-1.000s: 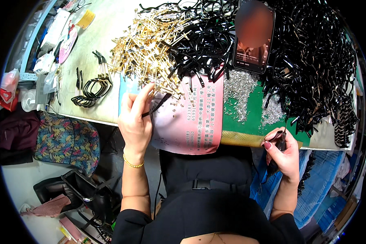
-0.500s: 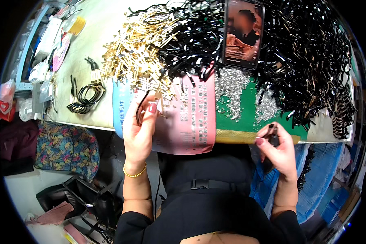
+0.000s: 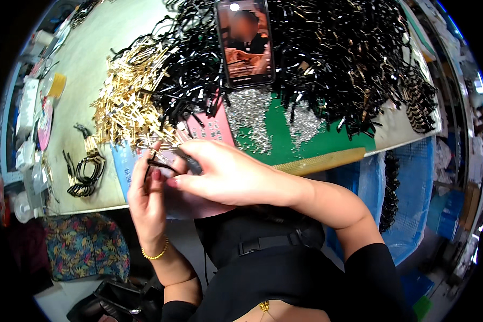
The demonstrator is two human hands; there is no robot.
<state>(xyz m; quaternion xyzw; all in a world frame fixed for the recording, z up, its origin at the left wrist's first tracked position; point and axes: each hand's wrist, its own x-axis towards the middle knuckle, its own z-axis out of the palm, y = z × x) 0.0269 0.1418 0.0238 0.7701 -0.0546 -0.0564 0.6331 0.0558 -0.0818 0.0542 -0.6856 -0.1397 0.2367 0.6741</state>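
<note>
My left hand [image 3: 146, 206] is closed on a thin black curved strip [image 3: 162, 165], which looks like an eyeglass temple. From the right, my right hand [image 3: 214, 169] reaches across, gripping a dark-handled tool [image 3: 190, 162] whose exact kind I cannot make out. The two hands meet just in front of a heap of slim gold-coloured pieces [image 3: 126, 91]. The working end of the tool is partly hidden among fingers. Tiny silver metal bits [image 3: 249, 115] lie spread on a green mat [image 3: 335, 142] beyond my right forearm.
Black curved strips [image 3: 338, 59] are piled across the back. A phone [image 3: 247, 43] with a lit screen stands amid them. At the left lies a looped bundle of black strips [image 3: 88, 172]. A yellow strip [image 3: 327, 161] edges the table; a blue basket [image 3: 413, 198] sits below.
My right hand has swung left with the tool, from the table's right edge to my left hand. My left hand still holds a black strip. The whole view has shifted and tilted.
</note>
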